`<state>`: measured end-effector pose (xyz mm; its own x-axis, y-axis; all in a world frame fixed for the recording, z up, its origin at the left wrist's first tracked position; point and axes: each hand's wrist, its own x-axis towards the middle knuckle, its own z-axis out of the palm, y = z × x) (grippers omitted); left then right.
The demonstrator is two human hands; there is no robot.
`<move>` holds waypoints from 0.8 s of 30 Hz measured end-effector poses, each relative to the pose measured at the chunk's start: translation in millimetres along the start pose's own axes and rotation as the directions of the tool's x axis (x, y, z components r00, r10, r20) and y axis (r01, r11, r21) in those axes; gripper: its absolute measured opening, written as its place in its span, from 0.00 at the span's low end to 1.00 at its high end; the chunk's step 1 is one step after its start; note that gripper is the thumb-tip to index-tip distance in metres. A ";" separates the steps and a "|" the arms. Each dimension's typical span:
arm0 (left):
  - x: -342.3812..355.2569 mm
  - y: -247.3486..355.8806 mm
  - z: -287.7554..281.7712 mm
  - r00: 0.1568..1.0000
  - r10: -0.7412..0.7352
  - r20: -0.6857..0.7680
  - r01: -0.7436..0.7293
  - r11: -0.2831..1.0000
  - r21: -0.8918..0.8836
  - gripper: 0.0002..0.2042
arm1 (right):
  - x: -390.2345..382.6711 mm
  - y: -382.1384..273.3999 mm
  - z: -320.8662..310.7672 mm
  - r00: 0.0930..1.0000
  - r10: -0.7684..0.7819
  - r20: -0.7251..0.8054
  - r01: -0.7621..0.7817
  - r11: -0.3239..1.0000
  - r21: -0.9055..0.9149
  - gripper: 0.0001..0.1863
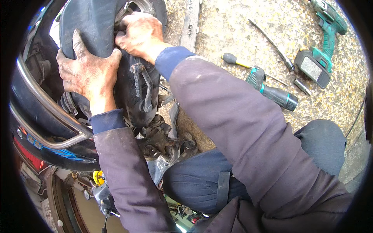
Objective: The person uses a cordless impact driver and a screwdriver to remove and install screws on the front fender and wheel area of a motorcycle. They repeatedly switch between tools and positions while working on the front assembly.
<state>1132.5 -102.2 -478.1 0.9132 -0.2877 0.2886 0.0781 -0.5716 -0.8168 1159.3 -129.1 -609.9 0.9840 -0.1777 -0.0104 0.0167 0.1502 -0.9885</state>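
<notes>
My left hand (90, 72) lies with fingers spread on a black plastic mudguard (91, 19) of a motor scooter, its palm pressing against the panel. To its right, my right hand (142, 34) is closed, fingers curled in at the mudguard's edge beside the wheel (159, 13). Whatever those fingers grip is hidden behind the hand. Just below the hands, a greasy metal lever (147, 91) sits on the dirty engine casing. Both hands are smudged with grime.
A chrome rail (42, 97) curves along the scooter's left side. On the pebbled floor lie a long metal strip (189, 29), a screwdriver (230, 58), a black rod (272, 44), a socket (302, 86), a teal-and-black torch-shaped tool (276, 95) and a cordless driver (328, 39). My knee (194, 180) is close below.
</notes>
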 end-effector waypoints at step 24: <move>4.2 1.3 4.0 0.998 -0.002 -0.062 0.001 1.000 -0.017 0.47 | -22.6 6.0 -3.0 0.982 0.136 -0.129 -0.110 0.976 0.189 0.12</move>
<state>1138.0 -101.0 -480.0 0.8866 -0.3337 0.3204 0.0718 -0.5850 -0.8078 1136.6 -127.1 -616.1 0.9459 -0.2799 -0.1638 -0.0584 0.3496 -0.9351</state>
